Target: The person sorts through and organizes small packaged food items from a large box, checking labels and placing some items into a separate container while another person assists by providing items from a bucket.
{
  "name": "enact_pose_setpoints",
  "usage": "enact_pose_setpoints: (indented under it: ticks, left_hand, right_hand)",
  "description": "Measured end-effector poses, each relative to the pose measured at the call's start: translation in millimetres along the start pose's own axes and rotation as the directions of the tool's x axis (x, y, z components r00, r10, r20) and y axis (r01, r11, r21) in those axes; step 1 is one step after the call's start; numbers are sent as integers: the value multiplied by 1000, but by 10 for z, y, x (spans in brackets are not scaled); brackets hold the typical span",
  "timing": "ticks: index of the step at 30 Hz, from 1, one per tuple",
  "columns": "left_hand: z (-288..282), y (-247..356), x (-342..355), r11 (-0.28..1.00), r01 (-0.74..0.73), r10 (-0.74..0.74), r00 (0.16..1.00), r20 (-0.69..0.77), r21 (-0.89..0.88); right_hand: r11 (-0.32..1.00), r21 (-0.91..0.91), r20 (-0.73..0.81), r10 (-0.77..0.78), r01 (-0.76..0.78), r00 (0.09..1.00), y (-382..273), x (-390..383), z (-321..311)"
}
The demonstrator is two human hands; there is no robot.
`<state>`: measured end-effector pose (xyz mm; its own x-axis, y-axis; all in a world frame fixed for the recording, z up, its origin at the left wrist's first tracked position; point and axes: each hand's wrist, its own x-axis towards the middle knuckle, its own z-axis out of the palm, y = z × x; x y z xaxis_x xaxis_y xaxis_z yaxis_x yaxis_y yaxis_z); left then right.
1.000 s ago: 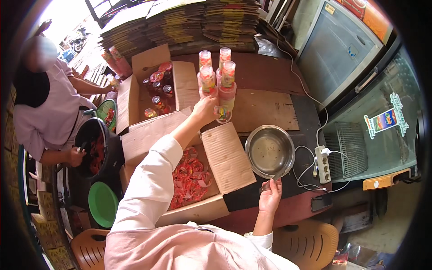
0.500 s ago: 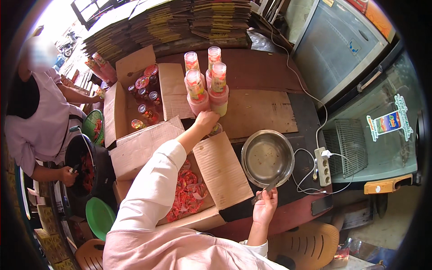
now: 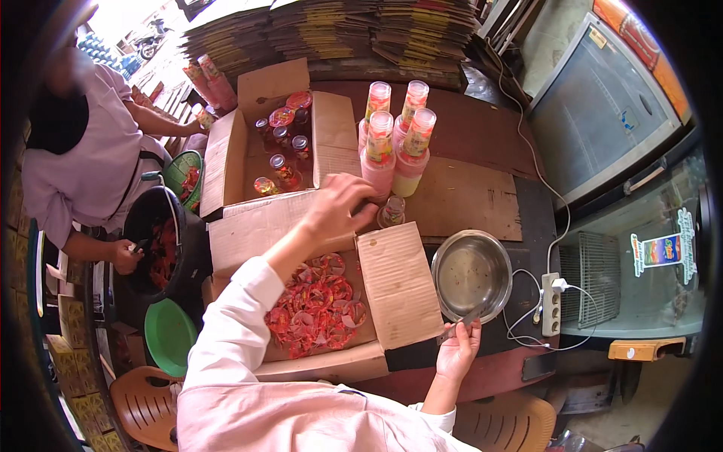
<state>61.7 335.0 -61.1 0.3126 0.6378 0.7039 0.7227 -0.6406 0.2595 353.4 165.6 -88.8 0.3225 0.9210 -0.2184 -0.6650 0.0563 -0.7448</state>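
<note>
My left hand (image 3: 340, 207) is over the edge of the open cardboard box (image 3: 324, 369), fingers bent and apart, nothing visible in them. Just right of its fingertips, a small clear jar (image 3: 392, 212) stands by the box flap. Behind it rise several stacked clear plastic jars (image 3: 379, 143), pink and pale green below, with colourful labels above. My right hand (image 3: 459, 350) grips a knife (image 3: 471, 316), its dark blade angled toward the steel bowl (image 3: 472, 275). Red and clear plastic pieces (image 3: 320, 301) lie piled in the near box.
A second box (image 3: 222, 162) holds lidded jars. At left, a co-worker (image 3: 90, 143) holds a tool by a black bucket (image 3: 196, 248); a green basin (image 3: 169, 339) sits below. A power strip (image 3: 551, 305) with white cables lies right of the bowl. Flattened cartons (image 3: 324, 30) are stacked behind.
My left hand has drawn back from the small jar, and its fingers have come apart. My right hand keeps the knife beside the bowl. The whole view has shifted.
</note>
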Motion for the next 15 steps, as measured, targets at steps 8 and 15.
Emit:
enact_pose_setpoints:
  ticks: [8, 15]
  left_hand:
    - [-608, -1575, -725, 477, 705, -820, 572, -22, 525]
    - [-315, -1706, -542, 500, 620, -843, 507, 178, 604]
  right_hand:
    - [1000, -21, 35, -11, 12, 999, -29, -52, 82]
    - [996, -48, 2, -69, 69, 998, -38, -42, 42]
